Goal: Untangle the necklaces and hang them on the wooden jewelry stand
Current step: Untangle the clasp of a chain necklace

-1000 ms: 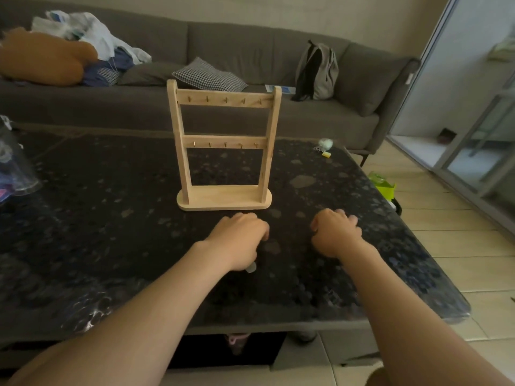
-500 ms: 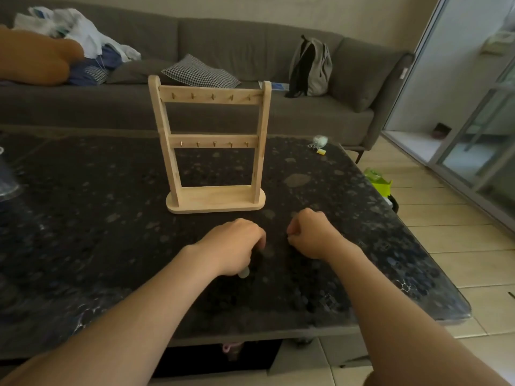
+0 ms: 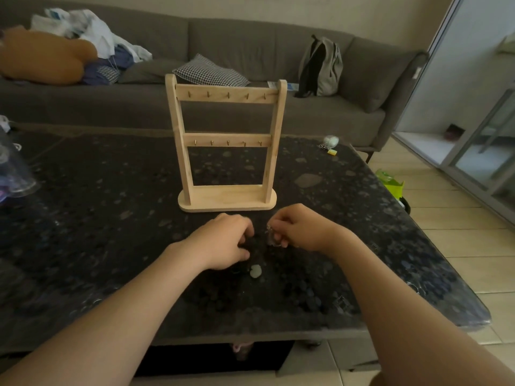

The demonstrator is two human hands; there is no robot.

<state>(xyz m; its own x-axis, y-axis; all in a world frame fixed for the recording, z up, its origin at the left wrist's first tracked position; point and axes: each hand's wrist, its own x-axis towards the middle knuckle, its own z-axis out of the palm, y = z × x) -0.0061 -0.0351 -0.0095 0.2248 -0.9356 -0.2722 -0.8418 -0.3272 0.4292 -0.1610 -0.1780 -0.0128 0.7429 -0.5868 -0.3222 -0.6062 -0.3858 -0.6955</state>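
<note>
Stand (image 3: 226,140) central, necklace (image 3: 271,237) pinched in right hand (image 3: 302,228)

We saw the wooden jewelry stand (image 3: 226,146) standing upright on the bench (image 3: 83,218), barring a straight reach behind it. Bare bench ran wide to the stand's left and right. In front of it lay a pale bead (image 3: 255,271); behind it, rightward, small clutter (image 3: 328,144).

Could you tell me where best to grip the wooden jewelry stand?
The wooden jewelry stand is likely best held by its right post, from the outer side: posts are bare and upright, while both crossbars carry hooks in front.
</note>
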